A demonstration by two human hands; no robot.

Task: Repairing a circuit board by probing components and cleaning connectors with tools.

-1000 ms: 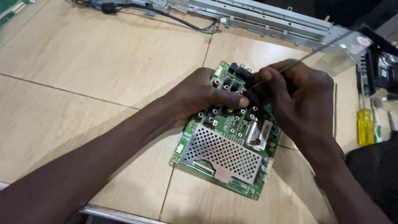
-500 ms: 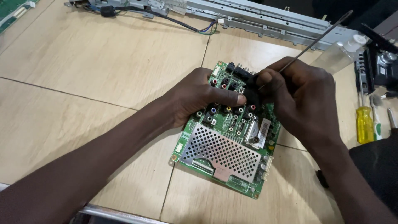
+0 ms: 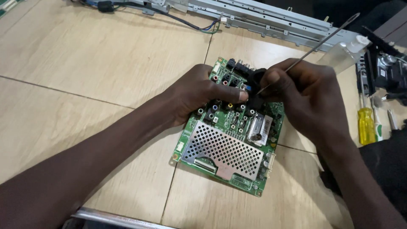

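A green circuit board [image 3: 229, 148] with a perforated metal shield and rows of coloured round sockets lies on a tan tiled surface. My left hand [image 3: 199, 95] presses down on the board's upper left part, thumb stretched toward a black part [image 3: 255, 87] near the top edge. My right hand [image 3: 305, 97] grips a thin metal rod [image 3: 316, 46] like a pen. Its tip sits at the black part and the shaft slants up to the right.
A long grey metal frame [image 3: 271, 19] runs along the far edge, with a black cable [image 3: 169, 17] and small white plug. A yellow-handled screwdriver [image 3: 366, 123] and other tools lie at the right beside black equipment [image 3: 386, 70]. A metal bar [image 3: 118, 218] crosses the near edge.
My right hand has shifted slightly up and right along the board's top edge, and the rod leans a little steeper. My left hand stays pressed on the board.
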